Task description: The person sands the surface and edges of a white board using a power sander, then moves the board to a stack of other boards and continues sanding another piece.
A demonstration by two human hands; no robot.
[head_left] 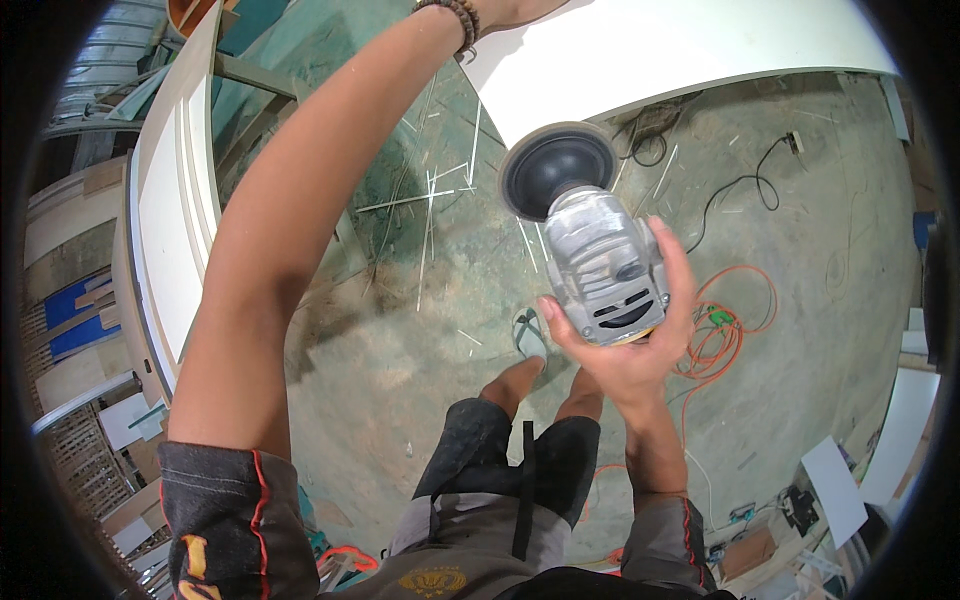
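My right hand (640, 355) grips a grey, dust-covered power sander (605, 255) by its body, thumb on one side and fingers on the other. The sander's round black pad (560, 172) points up and away from me, close to the near edge of a large white board (680, 50). My left arm stretches far forward, and my left hand (515, 10) rests at the board's left corner. The upper picture edge cuts off its fingers, so their pose is hidden.
An orange hose (728, 345) lies coiled on the floor at the right. Beyond it is a black cord (745, 180) with a plug. Thin white strips (430, 215) are scattered at the middle left. Tall white panels (170, 210) lean at the left, and loose white pieces (835, 490) lie lower right.
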